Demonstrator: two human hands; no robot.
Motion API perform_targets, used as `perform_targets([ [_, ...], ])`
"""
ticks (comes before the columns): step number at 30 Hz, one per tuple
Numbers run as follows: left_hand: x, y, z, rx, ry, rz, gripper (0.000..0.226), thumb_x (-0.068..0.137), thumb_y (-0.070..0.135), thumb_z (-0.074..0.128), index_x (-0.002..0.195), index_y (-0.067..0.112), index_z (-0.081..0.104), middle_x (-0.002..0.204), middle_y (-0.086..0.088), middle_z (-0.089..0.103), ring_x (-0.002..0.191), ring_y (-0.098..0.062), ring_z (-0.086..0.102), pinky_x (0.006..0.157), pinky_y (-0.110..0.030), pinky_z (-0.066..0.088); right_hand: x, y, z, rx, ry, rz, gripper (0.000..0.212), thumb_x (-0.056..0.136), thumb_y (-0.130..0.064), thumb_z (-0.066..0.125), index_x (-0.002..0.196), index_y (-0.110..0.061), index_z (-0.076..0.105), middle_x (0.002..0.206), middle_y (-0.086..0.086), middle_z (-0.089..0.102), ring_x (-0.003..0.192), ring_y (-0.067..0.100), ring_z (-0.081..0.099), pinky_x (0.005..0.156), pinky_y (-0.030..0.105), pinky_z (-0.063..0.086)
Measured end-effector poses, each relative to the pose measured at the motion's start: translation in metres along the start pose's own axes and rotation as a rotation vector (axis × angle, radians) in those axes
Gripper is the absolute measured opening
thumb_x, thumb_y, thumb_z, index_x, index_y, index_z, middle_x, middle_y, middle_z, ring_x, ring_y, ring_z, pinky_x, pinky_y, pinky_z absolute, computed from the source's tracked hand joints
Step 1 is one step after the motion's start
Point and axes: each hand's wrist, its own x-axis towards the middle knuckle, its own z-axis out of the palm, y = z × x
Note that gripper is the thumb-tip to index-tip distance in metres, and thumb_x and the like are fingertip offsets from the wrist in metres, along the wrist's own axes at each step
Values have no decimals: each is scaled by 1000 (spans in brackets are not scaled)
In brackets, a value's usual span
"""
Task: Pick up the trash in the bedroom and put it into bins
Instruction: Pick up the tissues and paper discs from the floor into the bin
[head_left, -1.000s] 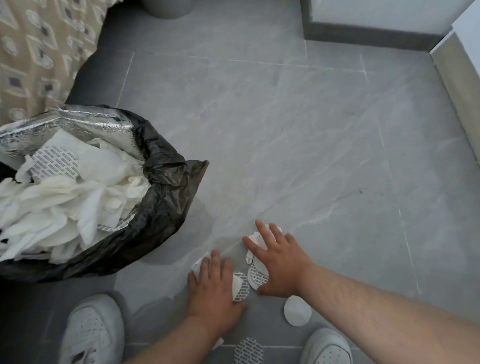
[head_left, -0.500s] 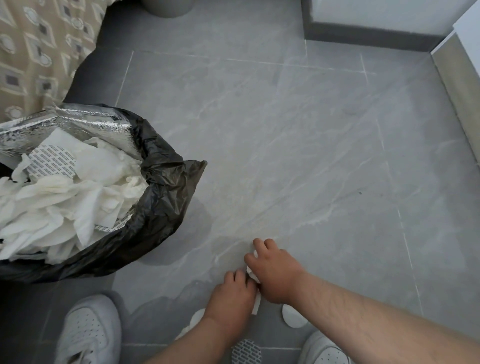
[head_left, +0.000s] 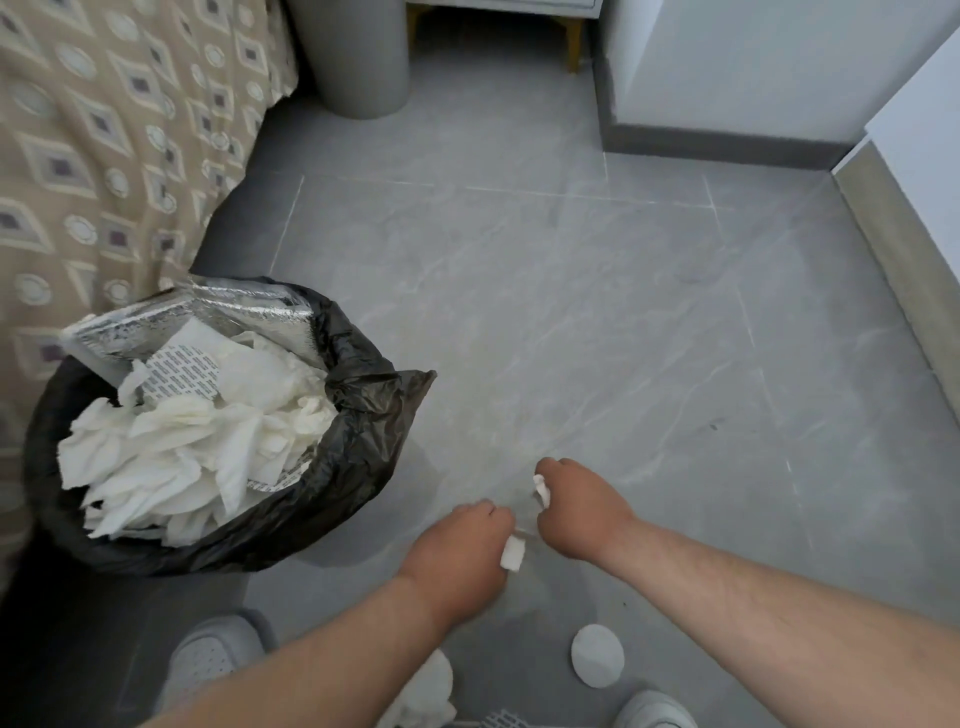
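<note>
Scraps: white paper scraps, one in each fist, held low over the floor.
Left grip: fingers curled round a scrap that juts out on the thumb side.
Right grip: curled likewise, pinching its own scrap at the fingertips.
Step in hand: probably the carry to the bin. Keep both fists closed until over the opening and release low.
Bin: black-lined, heaped with tissue, left of the left grip.
Remaining: round pad and crumpled tissue near the shoes.

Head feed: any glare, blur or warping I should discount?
Head view: even, soft light; glare only on the foil pouch in the black bin bag; grout lines bowed by wide angle; left hand and right hand, gripping white scraps, slightly soft.
</note>
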Motion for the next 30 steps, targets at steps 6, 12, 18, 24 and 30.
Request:
perform_targets([
  [6, -14, 9, -101, -215, 163, -40, 15, 84, 10, 46, 91, 11, 59, 94, -6, 61, 90, -26, 56, 76, -33, 46, -25, -43, -83, 180, 130, -30, 7, 82, -16, 50, 77, -18, 45, 73, -4, 52, 70, 20, 51, 54, 26, 35],
  [12, -68, 3, -194, -267, 240, -65, 11, 84, 10, 51, 79, 14, 59, 67, 4, 56, 68, -16, 53, 55, -19, 37, -81, -90, -140, 329, 231, -94, 20, 80, -5, 53, 72, -22, 45, 71, -14, 46, 62, 3, 46, 42, 11, 35],
  [18, -121, -59, -203, -516, 462, -362, 21, 87, 5, 49, 70, 12, 58, 66, -3, 56, 49, -2, 51, 42, -10, 37, -111, -104, -103, 774, 146, 55, 17, 76, 1, 50, 75, -14, 55, 74, -4, 53, 63, 13, 52, 52, 23, 50],
  [24, -123, -147, -205, -620, 605, -564, 17, 83, 6, 48, 80, 13, 64, 78, -10, 67, 76, -32, 65, 71, -46, 57, -78, -125, -91, 793, 87, 106, 23, 74, 6, 46, 68, -15, 40, 70, 6, 41, 63, 19, 43, 52, 27, 47],
  [30, -94, -159, -189, -447, 547, -459, 43, 83, 4, 50, 125, 17, 55, 124, -3, 57, 119, -24, 51, 98, -30, 40, -43, -172, -87, 778, 84, 60, 23, 55, -13, 47, 78, -9, 52, 71, 4, 46, 65, 18, 44, 59, 31, 40],
])
